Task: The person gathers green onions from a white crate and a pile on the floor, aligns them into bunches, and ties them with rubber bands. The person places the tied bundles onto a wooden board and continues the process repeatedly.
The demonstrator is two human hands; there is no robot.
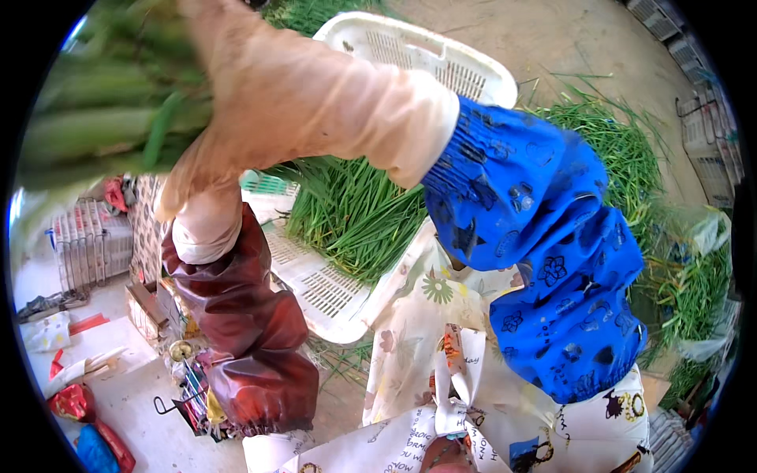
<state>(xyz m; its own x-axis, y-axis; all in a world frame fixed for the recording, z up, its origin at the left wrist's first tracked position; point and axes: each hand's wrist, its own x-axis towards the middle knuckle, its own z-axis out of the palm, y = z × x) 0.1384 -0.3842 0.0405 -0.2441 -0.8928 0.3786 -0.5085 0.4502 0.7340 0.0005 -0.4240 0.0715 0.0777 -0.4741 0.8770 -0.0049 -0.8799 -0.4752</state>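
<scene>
Close to the camera at the upper left is a blurred bundle of long green leafy stalks (112,124), perhaps garlic chives. My right hand (242,88), in a tan glove under a blue printed sleeve cover, reaches across and wraps around the bundle's near end. Below it, my left hand (192,180), gloved alike under a shiny dark red sleeve cover, also has hold of the bundle. The fingers of both hands are largely hidden or blurred. Beneath my arms, a heap of loose green stalks (361,219) lies in a white slotted plastic basket (331,292).
Another white plastic basket (414,47) stands beyond my right forearm. More stalks (609,142) are piled on the floor to the right. Stacked crates (707,148) line the far right. At the left are a wire-bound crate (94,242) and a box of small items (198,384).
</scene>
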